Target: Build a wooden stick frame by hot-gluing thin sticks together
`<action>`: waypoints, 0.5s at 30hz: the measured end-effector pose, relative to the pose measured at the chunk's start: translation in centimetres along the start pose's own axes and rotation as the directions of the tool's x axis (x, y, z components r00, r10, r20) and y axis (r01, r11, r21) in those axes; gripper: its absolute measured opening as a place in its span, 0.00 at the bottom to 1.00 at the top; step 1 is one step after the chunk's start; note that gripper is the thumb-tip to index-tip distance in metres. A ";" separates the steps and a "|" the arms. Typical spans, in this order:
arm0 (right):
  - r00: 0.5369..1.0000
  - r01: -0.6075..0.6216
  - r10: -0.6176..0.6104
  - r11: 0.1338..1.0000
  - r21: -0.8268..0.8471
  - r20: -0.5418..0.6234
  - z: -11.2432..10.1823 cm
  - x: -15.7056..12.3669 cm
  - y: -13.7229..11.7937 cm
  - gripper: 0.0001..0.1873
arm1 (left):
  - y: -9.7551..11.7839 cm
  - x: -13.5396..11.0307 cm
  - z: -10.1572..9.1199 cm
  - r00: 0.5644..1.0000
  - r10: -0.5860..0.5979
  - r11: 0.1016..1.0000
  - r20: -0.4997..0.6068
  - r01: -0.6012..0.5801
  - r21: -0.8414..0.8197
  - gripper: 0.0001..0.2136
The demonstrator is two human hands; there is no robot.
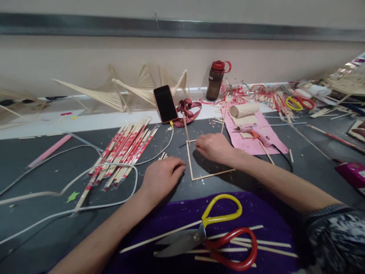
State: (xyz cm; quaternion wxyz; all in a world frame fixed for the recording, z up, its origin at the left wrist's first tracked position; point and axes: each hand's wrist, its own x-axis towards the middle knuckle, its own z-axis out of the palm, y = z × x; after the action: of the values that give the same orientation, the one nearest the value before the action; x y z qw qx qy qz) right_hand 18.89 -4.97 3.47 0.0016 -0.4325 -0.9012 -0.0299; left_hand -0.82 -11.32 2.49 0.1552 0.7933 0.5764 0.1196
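A square frame of thin wooden sticks (189,161) lies on the dark table, with a stick (185,127) standing up at its far left corner. My right hand (213,147) is over the frame's far side, fingers bunched and closed on the stick there; the hand hides part of it. Left of the frame, my left hand (164,174) rests on the table with its fingers curled in, and nothing shows in it. Closer to me, scissors (196,236) with one yellow and one red handle lie among loose sticks (268,243) on purple cloth (176,213).
Paper-wrapped chopsticks (122,152) and a white cable (134,182) lie at left. Behind stand a phone (165,103), stick models (137,89) and a bottle (216,82). A pink glue gun (261,136) rests on pink paper (273,146) at right.
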 end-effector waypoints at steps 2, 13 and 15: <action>0.999 -0.042 0.040 0.997 -0.061 -0.033 0.8 1.4 0.8 0.14 | -0.2 2.3 -0.3 0.999 -0.014 0.998 -0.040 0.016 0.054 0.12; 0.999 0.009 -0.006 0.998 0.061 -0.049 2.6 3.7 1.8 0.15 | -1.8 9.4 1.7 0.990 -0.113 0.992 -0.079 0.117 0.041 0.12; 0.999 0.005 -0.001 0.996 0.087 -0.045 2.6 3.7 1.8 0.14 | -1.7 9.4 1.6 0.990 -0.118 0.992 -0.074 0.121 0.039 0.11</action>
State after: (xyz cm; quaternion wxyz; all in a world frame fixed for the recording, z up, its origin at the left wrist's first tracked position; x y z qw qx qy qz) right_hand 18.01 -0.81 1.06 0.0406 -0.4298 -0.9020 -0.0004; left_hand 1.14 -2.09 0.41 0.1240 0.7558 0.6305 0.1257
